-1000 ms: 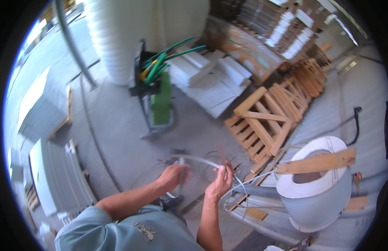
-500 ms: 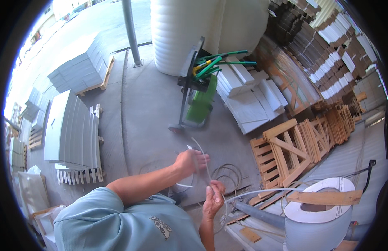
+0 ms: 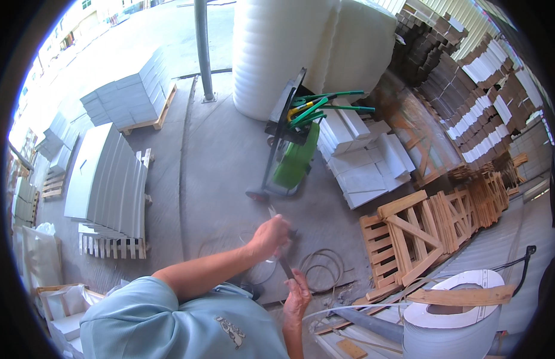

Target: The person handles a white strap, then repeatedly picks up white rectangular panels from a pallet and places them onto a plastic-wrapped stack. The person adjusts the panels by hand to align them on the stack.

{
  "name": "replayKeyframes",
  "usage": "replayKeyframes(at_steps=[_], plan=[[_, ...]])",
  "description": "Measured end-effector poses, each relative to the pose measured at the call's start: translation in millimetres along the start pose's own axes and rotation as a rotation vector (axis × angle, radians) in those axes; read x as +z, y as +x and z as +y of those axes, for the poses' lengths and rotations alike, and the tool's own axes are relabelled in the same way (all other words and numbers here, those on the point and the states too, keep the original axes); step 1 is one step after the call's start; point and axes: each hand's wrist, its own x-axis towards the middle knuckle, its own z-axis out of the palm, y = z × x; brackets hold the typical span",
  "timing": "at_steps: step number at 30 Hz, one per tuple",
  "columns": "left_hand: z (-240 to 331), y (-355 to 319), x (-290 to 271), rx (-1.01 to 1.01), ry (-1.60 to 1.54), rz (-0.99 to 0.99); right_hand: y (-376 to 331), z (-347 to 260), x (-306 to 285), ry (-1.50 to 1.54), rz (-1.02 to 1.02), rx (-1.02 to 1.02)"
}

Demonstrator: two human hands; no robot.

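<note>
At left, pale panels (image 3: 104, 179) sit stacked; near the middle, the left hand (image 3: 270, 236) curls, too blurred to tell its hold; beside it a flat dark strip (image 3: 286, 267) slants nearer, pinched between the right hand's (image 3: 297, 294) closed fingers; near right stands a white roll (image 3: 448, 335)

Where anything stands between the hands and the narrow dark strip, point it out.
Nothing visible does. The strip runs openly from the blurred left hand, whose exact contact is unclear, to the right hand, which grips its near end. The loose coil lies to the right, outside that span.
</note>
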Motion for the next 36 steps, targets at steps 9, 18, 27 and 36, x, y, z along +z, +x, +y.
replayKeyframes(at_steps=[9,18,27,36], plan=[[4.3,-12.9,12.1,-0.048,-0.084,0.008,3.5,4.2,13.9,0.801,-0.346,0.471],[32.7,-40.4,-41.2,-0.175,-0.243,0.116,50.5,24.0,-1.4,1.026,-0.07,0.353],[112.8,-49.1,-262.0,0.085,-0.147,0.5,157.2,-51.8,-81.9,0.658,0.277,0.005],[118.7,-97.9,-447.8,0.185,-0.068,1.056,245.3,-218.1,-102.8,0.438,0.265,-0.103]])
